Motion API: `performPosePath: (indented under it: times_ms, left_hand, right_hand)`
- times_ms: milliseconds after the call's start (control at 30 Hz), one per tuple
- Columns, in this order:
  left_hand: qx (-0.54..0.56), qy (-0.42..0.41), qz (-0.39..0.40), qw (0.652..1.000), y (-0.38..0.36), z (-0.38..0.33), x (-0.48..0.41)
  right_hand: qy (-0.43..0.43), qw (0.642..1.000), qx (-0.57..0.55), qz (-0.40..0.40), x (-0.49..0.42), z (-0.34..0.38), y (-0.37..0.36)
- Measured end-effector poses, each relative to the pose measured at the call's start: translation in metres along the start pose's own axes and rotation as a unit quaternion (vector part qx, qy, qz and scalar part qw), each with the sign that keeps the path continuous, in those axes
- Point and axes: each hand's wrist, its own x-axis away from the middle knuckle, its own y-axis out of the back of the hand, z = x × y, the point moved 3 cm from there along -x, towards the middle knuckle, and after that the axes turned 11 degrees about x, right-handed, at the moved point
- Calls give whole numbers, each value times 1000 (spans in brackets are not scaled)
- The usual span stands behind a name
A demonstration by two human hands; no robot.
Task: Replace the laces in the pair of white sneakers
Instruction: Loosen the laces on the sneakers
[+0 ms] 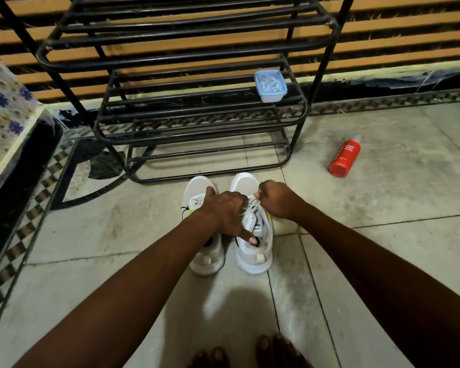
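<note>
Two white sneakers stand side by side on the tiled floor, toes pointing away from me. The left sneaker keeps its white laces. My left hand lies across both shoes, its thumb reaching into the opening of the right sneaker and steadying it. My right hand is curled and pinches the white lace near the top eyelets of the right sneaker. Part of that lace is hidden under my hands.
A black metal shoe rack stands just beyond the sneakers, with a small blue-lidded plastic box on a shelf. A red bottle lies on the floor to the right. My toes show at the bottom edge.
</note>
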Motion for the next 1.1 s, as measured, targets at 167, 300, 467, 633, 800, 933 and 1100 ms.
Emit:
performPosePath:
  times_ms: [167, 300, 467, 633, 800, 933, 1100]
  left_hand:
    - [0, 11, 12, 1000, 3, -3, 0]
    - [-8, 13, 15, 1000, 5, -5, -1]
    - [-12, 18, 18, 1000, 5, -6, -1]
    - [-7, 19, 15, 1000, 5, -6, 0]
    - [-17, 23, 18, 999, 4, -8, -1]
    - [-15, 26, 23, 999, 5, -7, 0]
    - [-8, 22, 18, 1000, 2, -5, -1]
  right_hand:
    - [-175, 941, -277, 85, -4, 0, 5]
    - [-93, 947, -267, 152, -2, -1, 16]
    - [28, 993, 28, 113, -2, 2, 20]
    - [-34, 908, -410, 73, 12, -12, 32]
    - [-81, 953, -290, 44, 27, -15, 12]
    - [-21, 938, -342, -41, 29, -15, 23]
    - [-153, 683, -714, -10, 34, -35, 11]
